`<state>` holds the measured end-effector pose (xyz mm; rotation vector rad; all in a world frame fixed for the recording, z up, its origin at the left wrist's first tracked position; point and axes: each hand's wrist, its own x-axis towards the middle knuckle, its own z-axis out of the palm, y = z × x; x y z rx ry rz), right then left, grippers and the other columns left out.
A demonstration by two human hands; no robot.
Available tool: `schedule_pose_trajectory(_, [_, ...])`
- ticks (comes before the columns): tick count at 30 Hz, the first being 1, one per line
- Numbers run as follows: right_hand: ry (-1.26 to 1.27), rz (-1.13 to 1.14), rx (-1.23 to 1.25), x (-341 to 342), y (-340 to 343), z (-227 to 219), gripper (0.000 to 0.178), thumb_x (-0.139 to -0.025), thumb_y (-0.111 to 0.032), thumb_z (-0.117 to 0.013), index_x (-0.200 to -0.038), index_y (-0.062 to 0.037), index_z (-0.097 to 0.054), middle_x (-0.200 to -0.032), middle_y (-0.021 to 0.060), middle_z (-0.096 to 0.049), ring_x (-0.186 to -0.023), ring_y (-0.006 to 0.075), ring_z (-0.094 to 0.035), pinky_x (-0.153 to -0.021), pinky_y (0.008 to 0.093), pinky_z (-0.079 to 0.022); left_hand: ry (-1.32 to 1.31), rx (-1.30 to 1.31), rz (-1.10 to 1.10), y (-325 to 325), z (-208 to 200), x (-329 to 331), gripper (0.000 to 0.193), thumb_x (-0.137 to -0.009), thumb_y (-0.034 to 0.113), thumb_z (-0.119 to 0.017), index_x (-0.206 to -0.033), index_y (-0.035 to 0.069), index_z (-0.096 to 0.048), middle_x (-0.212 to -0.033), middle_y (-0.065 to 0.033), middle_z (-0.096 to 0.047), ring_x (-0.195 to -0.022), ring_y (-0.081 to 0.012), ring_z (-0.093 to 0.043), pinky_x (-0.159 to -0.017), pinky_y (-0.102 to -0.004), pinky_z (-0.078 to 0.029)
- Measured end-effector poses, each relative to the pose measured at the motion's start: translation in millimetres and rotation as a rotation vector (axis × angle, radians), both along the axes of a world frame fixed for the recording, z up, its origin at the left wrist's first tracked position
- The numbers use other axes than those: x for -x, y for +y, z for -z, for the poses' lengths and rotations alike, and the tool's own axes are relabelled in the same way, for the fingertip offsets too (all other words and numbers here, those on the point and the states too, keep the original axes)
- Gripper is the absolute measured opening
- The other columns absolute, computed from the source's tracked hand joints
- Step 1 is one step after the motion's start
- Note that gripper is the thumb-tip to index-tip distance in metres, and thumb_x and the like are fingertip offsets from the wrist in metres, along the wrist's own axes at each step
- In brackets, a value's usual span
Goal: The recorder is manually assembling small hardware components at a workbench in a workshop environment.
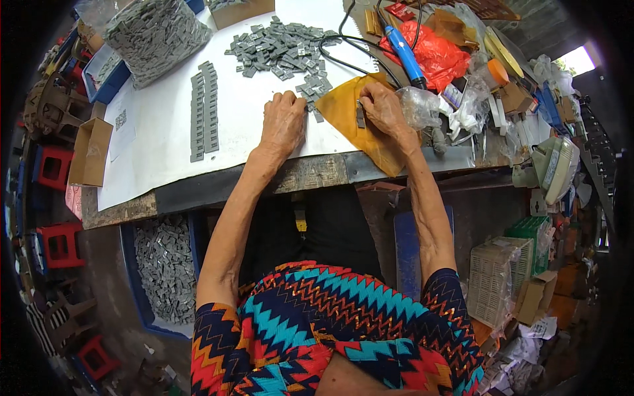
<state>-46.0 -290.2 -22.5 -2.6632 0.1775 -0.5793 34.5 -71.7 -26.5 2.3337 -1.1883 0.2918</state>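
My left hand (284,123) rests on the white paper with its fingers curled down. Its fingertips are hidden, and so is anything in them. Right beside it, small flat grey pieces (314,88) trail down from a larger loose pile (281,49). My right hand (385,111) is closed in a pinch over a yellow-orange sheet (340,105). A small dark grey piece (360,116) shows at its thumb and fingertips. Left of my hands, two long columns of grey pieces (204,112) stand lined up side by side on the paper.
A clear bag of grey pieces (155,39) and an open cardboard box (90,152) are at the left. A blue pen-shaped tool (404,56) with a black cable lies by a red plastic bag (439,56). Below the table edge, a blue bin (135,277) holds many pieces.
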Motion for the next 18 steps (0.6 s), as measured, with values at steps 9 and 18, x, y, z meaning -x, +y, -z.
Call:
schedule_pose_trajectory(9, [-0.036, -0.084, 0.08, -6, -7, 3, 0.013, -0.08, -0.014, -0.047, -0.079, -0.0012, -0.045, -0.07, 0.0171, -0.051, -0.068, 0.0354, -0.053, -0.062, 0.0407, -0.041, 0.02, 0.144, -0.073, 7, 0, 12, 0.02, -0.072, 0.001, -0.058, -0.091, 0.003, -0.058, -0.085, -0.011, -0.051, -0.083, -0.0272, -0.048, -0.072, -0.0374, -0.039])
schedule_pose_trajectory(18, [-0.014, -0.042, -0.05, 3, -2, 0, 0.016, -0.077, -0.017, -0.047, -0.076, -0.0002, -0.046, -0.069, 0.0196, -0.053, -0.069, 0.0382, -0.054, -0.062, 0.0449, -0.041, 0.046, 0.185, -0.163, 0, 1, 19, 0.015, -0.065, 0.006, -0.063, -0.077, 0.002, -0.056, -0.083, -0.0121, -0.048, -0.082, -0.0278, -0.045, -0.072, -0.0396, -0.037])
